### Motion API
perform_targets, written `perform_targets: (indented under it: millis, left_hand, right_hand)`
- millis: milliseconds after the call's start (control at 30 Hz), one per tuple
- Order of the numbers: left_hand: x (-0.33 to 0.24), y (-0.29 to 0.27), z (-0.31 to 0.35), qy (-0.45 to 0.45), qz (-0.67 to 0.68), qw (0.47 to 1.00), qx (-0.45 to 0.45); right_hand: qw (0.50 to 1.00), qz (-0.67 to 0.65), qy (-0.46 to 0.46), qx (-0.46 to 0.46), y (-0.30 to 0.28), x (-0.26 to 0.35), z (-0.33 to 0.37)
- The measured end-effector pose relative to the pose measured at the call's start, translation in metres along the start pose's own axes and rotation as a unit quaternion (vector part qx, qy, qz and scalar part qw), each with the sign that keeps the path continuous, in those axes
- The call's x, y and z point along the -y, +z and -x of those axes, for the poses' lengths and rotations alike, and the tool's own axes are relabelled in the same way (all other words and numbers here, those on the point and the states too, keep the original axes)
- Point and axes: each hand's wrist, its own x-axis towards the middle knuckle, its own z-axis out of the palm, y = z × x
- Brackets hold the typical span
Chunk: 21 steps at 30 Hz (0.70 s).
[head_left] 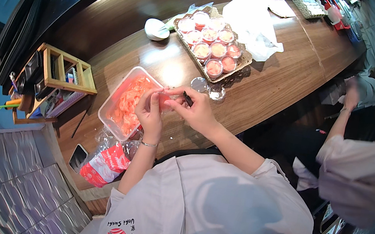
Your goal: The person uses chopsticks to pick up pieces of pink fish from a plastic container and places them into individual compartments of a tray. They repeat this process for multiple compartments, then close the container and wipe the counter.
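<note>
One long wooden surface (268,100) takes up most of my feed, slanting from the lower left to the upper right. Off its right side I can see a co-worker (357,178) in a pale top, well apart from the pair of hands I am watching. A wooden organizer (67,84) stands at the left end, and crumpled white plastic (250,16) lies behind the woven tray (240,67), which carries rows of small lidded cups (218,49) with pink and pale yellow contents. Nearer, my view shows a clear tub (107,115) of pinkish-orange slices (126,107), with a red and white package (109,163) just beside its near end.

The left hand (150,111) reaches over the tub's right edge, fingers bent around what looks to me like a small clear cup (167,100), largely covered by both hands. The right hand (196,111) meets it there, fingers curled around a dark utensil (188,99) whose far end I cannot make out. A white bowl (156,30) sits left of the tray, a phone (77,157) lies left of the package, and two clear lids (217,93) rest near the tray's closest corner.
</note>
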Motion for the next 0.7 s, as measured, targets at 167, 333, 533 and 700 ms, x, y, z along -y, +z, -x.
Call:
perform_targets:
  millis: [167, 333, 533, 700]
  left_hand:
    - [0.019, -0.006, -0.006, -0.069, -0.047, 0.993, 0.079]
    - [0.008, 0.007, -0.007, -0.202, -0.004, 0.966, 0.159]
    - [0.032, -0.031, -0.014, -0.268, -0.043, 0.948, 0.166]
    - [0.039, -0.059, -0.021, -0.28, -0.078, 0.952, 0.091]
  right_hand:
    - [0.994, -0.01, 0.102, 0.024, -0.018, -0.004, -0.003]
    - [0.993, 0.077, 0.084, -0.039, -0.055, -0.028, -0.012]
    - [0.94, 0.173, 0.205, -0.213, -0.142, -0.043, -0.033]
    - [0.907, 0.228, 0.245, -0.254, -0.191, -0.081, -0.045]
